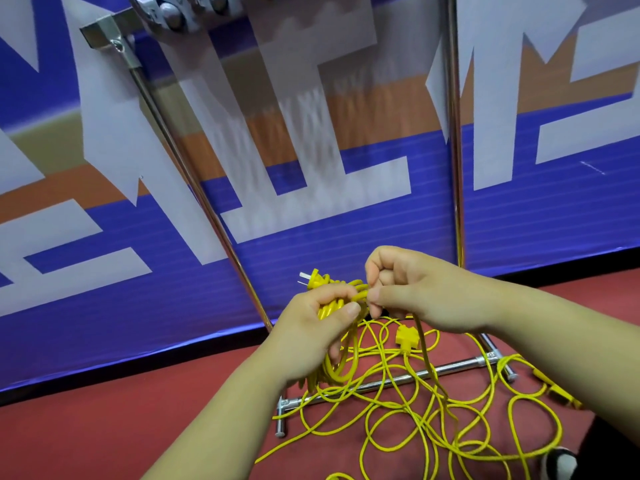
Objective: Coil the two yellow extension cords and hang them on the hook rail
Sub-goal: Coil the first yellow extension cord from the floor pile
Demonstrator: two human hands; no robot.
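Both hands (311, 327) (412, 289) grip thin yellow cord (337, 362) loops.

your left hand (311, 327) grips a small coil of thin yellow extension cord (337, 368), pronged plug (313, 278) poking out; your right hand (415, 289) pinches a strand (360, 295) beside it. loose yellow cord (415, 420) tangles across the red floor (138, 427).

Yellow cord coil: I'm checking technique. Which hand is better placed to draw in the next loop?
Right: the right hand pinches the loose strand, while the left hand grips the coil.
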